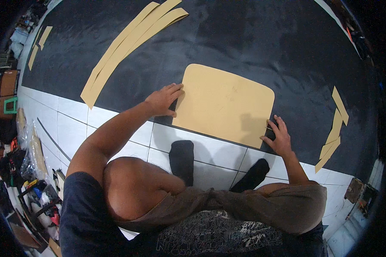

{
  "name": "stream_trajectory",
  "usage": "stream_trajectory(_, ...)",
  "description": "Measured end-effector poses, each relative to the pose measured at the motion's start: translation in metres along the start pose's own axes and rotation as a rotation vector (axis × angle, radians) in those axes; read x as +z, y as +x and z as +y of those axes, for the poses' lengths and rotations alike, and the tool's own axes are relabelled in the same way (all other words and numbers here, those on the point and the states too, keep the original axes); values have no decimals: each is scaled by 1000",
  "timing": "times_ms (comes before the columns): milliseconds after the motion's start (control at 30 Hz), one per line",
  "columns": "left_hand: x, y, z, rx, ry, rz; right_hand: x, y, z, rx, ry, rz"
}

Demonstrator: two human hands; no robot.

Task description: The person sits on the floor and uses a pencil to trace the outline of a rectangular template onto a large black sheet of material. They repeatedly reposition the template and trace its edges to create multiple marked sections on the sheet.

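Observation:
A large tan card template with two rounded far corners lies flat on black sheet material, close to its near edge. At the template's left edge is my left hand, open, fingertips touching the border and thumb apart from them. By its lower right edge is my right hand, thumb stretched toward the card and fingers bent beside it. A thin, light, pen-like tool shows between those fingers; it is too small to make out well.
Long tan card strips lie at the far left of the sheet. Small strips rest at its left end and right end. My black-socked feet are on white floor tiles. Clutter lines the left side.

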State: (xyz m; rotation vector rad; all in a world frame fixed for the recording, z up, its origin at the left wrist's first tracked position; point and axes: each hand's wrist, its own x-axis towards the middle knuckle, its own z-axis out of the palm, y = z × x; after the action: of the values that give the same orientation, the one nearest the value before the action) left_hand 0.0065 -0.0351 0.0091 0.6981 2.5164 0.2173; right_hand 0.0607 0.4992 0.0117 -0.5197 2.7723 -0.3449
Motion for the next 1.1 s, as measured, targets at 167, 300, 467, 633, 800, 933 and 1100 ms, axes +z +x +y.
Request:
stream_trajectory(167,-2,-4,2,-29,-5,-16,4,-2,0,-23,1,29)
stream_trajectory(300,-13,-4,12,-82,13,-75,1,-4,0,-14,10,27)
stream_trajectory(467,-16,3,21,-82,5,-63,5,-4,9,-39,-13,47)
stream_trajectory(633,-18,-1,26,-117,17,-39,0,-6,7,32,-50,-25)
stream_trajectory(800,-13,-3,21,-116,-6,-33,8,-5,10,7,-42,-12)
stream_trajectory(933,-17,-1,29,-143,2,-42,7,-9,13,14,-34,-10)
stream_trajectory(1100,-17,-6,21,-83,-5,-26,6,-5,7,34,-24,-40)
